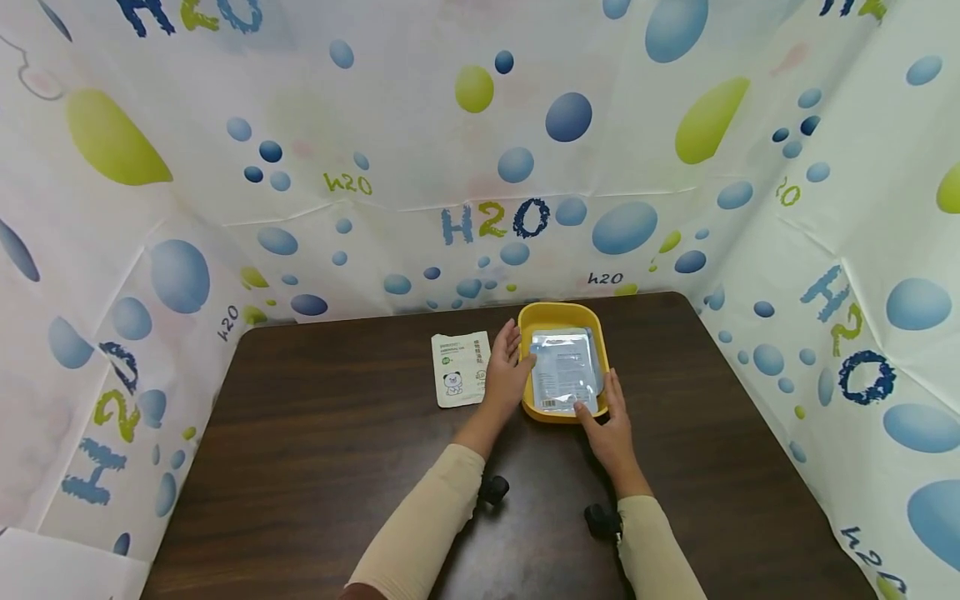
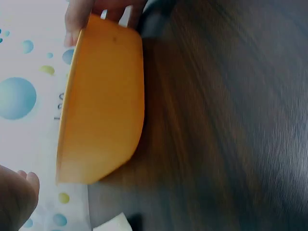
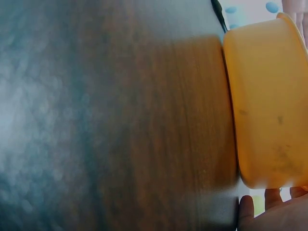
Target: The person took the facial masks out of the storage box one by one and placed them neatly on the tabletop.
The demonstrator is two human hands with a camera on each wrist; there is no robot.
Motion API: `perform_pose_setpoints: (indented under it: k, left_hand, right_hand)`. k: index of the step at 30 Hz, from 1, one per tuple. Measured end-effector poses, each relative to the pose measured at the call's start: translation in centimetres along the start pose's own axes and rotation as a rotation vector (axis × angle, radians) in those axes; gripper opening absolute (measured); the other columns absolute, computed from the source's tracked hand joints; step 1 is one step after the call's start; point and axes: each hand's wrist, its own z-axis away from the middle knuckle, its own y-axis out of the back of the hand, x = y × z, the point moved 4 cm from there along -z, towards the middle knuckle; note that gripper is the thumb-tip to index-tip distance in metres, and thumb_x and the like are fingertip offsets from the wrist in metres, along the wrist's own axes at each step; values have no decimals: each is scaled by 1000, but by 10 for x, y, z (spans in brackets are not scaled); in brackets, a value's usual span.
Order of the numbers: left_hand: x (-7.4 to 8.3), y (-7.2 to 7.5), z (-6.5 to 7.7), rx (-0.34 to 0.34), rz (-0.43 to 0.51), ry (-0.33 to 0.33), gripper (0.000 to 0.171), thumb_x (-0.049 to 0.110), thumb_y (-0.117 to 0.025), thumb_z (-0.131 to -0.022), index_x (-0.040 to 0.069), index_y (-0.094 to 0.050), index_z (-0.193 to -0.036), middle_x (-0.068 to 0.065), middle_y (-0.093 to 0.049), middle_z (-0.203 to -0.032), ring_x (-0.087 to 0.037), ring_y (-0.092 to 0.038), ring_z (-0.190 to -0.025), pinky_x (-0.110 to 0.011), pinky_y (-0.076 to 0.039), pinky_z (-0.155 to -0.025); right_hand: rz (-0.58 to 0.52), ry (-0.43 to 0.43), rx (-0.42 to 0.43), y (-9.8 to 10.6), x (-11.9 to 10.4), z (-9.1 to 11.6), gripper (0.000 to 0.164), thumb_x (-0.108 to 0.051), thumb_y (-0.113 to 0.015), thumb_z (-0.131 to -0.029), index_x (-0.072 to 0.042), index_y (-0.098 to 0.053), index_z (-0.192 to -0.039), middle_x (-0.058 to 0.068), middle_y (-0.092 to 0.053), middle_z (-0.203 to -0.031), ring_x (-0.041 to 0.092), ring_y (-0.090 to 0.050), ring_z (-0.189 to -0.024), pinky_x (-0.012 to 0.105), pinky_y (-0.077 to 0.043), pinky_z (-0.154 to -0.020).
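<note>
A yellow plastic container [image 1: 558,312] with rounded corners stands near the table's far edge. Inside it lies a silvery-blue flat pouch [image 1: 564,371] with printed text and a barcode. My right hand [image 1: 611,429] grips the container's near right corner, thumb over the rim and fingers along the outer wall. By the left side is my left hand [image 1: 508,367], fingers extended and thumb pointing over the rim; the left wrist view shows this hand [image 2: 17,199] apart from the yellow wall [image 2: 103,106]. A white packet [image 1: 460,369] with a bear print lies just left of that hand.
The dark wood table [image 1: 337,467] has rounded far corners. White sheeting [image 1: 420,108] printed with bubbles and "H2O" hangs behind and at both sides. Dark wrist cameras [image 1: 602,521] sit at the sleeves. A white object [image 1: 67,567] shows at the lower left.
</note>
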Motion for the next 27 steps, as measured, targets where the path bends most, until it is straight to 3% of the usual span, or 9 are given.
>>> perform_pose_setpoints:
  k: [6, 13, 19, 27]
  left_hand:
    - [-3, -17, 2, -37, 16, 26, 73, -1, -57, -94, 9, -28, -160, -20, -35, -162, -33, -35, -152, -45, -26, -127]
    - [-15, -28, 6, -44, -64, 106, 75, 1, -56, -91, 13, -30, -160, -14, -39, -162, -29, -36, -152, -45, -26, -127]
    - [-21, -33, 5, -107, -166, 165, 77, 9, -59, -90, 18, -31, -161, -10, -36, -165, -32, -34, -152, -54, -30, -123]
    - [-22, -35, -6, -142, -130, 345, 85, 9, -63, -86, 21, -27, -162, -14, -34, -165, -32, -43, -139, -50, -37, -118]
  right_hand:
    - [-10, 17, 22, 0, 1, -2, 89, -37, -69, -97, -22, -14, -165, 0, -4, -175, 33, -7, -161, 62, -11, -127]
    - [3, 20, 21, -1, 3, -1, 89, -37, -69, -97, -22, -14, -165, 3, -4, -175, 34, -7, -161, 62, -11, -127]
    - [4, 19, 18, 0, 2, 0, 88, -38, -68, -98, -25, -13, -165, -2, -3, -175, 30, -6, -161, 61, -11, -127]
    - [8, 30, 20, 1, 2, 0, 88, -37, -68, -98, -21, -13, -165, 4, -3, -175, 35, -6, -160, 64, -11, -126]
